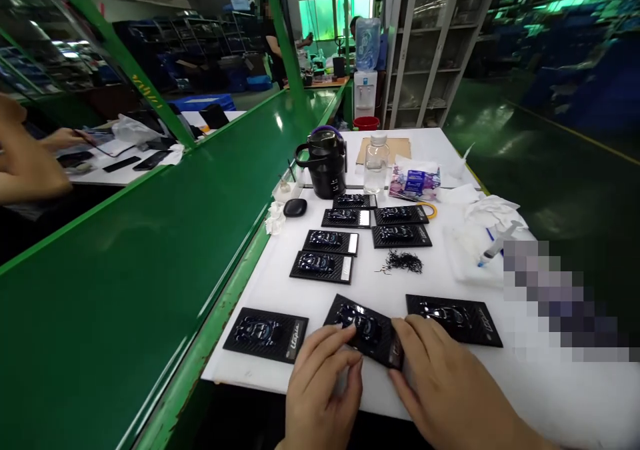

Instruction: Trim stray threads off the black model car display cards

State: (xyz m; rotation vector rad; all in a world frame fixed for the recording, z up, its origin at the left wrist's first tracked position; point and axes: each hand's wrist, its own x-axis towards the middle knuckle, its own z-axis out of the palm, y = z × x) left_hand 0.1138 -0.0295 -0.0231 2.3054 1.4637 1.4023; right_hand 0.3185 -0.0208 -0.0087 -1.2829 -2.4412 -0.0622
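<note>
A dark blue model car on a black textured base (361, 327) lies turned at an angle near the front edge of the white table. My right hand (435, 370) grips the right end of this base, thumb below and fingers on top. Over its left front side is my left hand (326, 373), fingers curled together with the tips at the car; whatever they pinch is too small to make out. Another model car on a base (260, 333) lies to the left, and one more base with a car (455, 318) to the right. Behind them is a pile of thin black pieces (404, 261).
Several more model cars on bases (323, 267) stand in two rows. Beyond are a black jug (327, 167), a clear bottle (376, 167) and a tissue pack (415, 182). A syringe (497, 245) lies right. A green partition (165, 217) borders the left; a co-worker's arm (30, 157) shows past it.
</note>
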